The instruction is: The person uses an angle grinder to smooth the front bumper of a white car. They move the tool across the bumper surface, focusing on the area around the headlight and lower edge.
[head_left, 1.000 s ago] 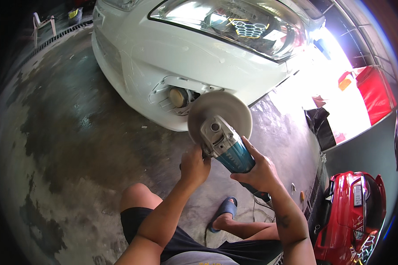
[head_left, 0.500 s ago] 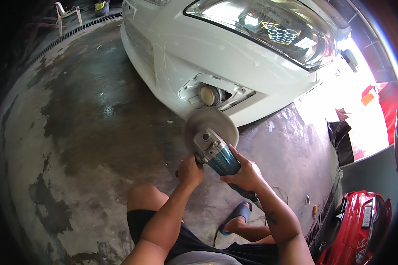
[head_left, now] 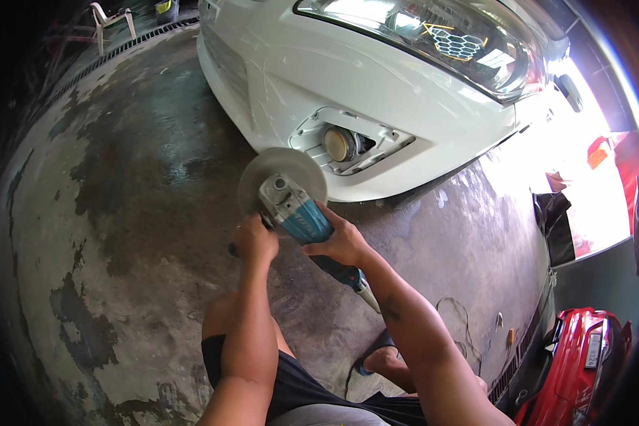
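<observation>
Both hands are on a teal and grey rotary polisher (head_left: 309,223) with a wide round pad (head_left: 302,169), which looks blurred as if spinning. My left hand (head_left: 258,240) is wrapped round its black side handle. Around the teal body, near the middle, my right hand (head_left: 344,240) is closed. In the picture, the pad overlaps the lower edge of a white car bumper (head_left: 284,85); whether they touch I cannot tell. Right of the pad, a round fog lamp (head_left: 339,144) sits in an uncovered recess of the bumper. White smears mark the bumper's paint.
A cord (head_left: 467,319) trails on the stained concrete floor (head_left: 149,284) at my right. Beyond it lie a small orange item (head_left: 511,336) and a red bumper (head_left: 564,369). A headlight (head_left: 447,42) is above the white bumper. A plastic chair (head_left: 110,23) stands far left.
The polisher and both hands have moved left and slightly up along the bumper's lower edge. The pad has shifted from below the fog lamp to its left. Both hands keep their hold.
</observation>
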Motion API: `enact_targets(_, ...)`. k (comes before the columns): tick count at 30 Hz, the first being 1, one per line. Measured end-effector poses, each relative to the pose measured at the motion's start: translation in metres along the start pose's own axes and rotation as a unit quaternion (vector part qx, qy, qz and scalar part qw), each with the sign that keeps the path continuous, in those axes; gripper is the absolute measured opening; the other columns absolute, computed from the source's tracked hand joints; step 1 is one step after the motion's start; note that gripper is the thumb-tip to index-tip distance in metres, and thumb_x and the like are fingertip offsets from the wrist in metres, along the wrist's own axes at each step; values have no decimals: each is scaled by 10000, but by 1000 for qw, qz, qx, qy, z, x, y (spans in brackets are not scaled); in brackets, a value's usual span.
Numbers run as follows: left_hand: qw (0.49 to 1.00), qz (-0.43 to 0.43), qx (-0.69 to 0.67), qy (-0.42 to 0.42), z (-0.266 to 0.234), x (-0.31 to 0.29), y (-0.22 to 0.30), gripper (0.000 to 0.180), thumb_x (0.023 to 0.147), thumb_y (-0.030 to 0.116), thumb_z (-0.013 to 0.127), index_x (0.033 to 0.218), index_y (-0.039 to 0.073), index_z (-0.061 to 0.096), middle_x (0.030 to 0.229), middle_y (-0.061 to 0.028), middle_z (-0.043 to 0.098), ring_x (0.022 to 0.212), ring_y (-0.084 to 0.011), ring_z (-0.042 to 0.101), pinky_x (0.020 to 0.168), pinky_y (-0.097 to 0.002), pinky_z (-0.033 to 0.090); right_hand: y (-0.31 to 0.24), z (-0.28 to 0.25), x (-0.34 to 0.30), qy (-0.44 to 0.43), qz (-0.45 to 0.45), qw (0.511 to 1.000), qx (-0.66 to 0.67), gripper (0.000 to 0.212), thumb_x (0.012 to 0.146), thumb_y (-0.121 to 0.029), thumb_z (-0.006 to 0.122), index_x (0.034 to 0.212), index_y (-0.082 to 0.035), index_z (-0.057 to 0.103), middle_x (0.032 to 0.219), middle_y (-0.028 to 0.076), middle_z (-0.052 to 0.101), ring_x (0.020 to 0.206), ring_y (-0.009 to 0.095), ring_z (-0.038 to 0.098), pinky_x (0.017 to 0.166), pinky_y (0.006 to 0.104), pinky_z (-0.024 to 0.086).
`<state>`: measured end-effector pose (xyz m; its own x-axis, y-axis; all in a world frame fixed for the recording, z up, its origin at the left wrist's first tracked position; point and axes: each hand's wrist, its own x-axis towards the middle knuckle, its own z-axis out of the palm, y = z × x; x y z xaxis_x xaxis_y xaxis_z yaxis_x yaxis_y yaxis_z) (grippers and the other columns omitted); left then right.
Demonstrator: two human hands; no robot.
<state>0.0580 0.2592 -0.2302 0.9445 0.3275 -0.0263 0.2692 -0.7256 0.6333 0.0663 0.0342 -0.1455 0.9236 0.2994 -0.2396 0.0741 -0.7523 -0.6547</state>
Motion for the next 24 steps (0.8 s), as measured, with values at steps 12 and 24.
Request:
enact_targets(12,989,-6,-105,-99,88,-89,35,193,847,124,803,1008,22,768,1050,-269,772,1075,-483,740,943,-544,587,44,-49,-87,-24,52,988,-143,1248,685,-461,975,1754,-313,349,1402,213,741,1296,401,714,1107,478,559)
enact_targets(24,991,-80,-104,-12,113,-41,-44,265,907,182,771,1137,51,773,1166,-250,780,1153,-463,736,948,-554,582,48,13,-22,-14,-10,990,-137,1234,698,-476,964,1753,-368,332,1380,177,728,1272,391,714,1111,475,553)
